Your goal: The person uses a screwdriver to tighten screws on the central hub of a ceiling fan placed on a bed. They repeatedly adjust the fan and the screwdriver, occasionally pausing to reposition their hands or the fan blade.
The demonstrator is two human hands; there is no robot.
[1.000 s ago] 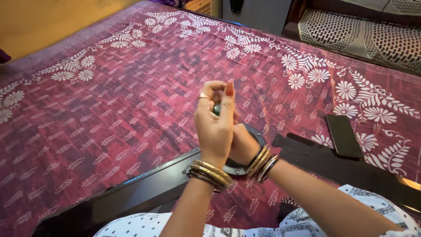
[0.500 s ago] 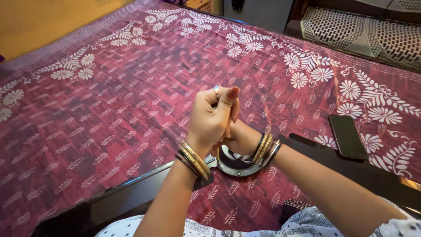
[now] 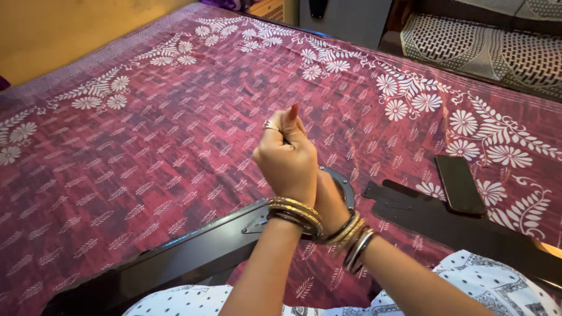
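Left hand (image 3: 288, 161) fisted, thumb up; right hand (image 3: 328, 202) hidden behind, grip unclear; black frame (image 3: 234, 243) runs left-right beneath.

Home bedroom, by the look. Maroon bedspread (image 3: 175, 146) with white flower print spread wide beyond and left of the hands (image 3: 304, 175). Dark phone (image 3: 459, 184) lying flat on the cloth right of them. Patterned black-and-white mattress or cushion (image 3: 486, 50) far beyond on the right. Yellow wall (image 3: 58, 35) far left. Dark glossy bed frame (image 3: 193, 251) just beneath the wrists.
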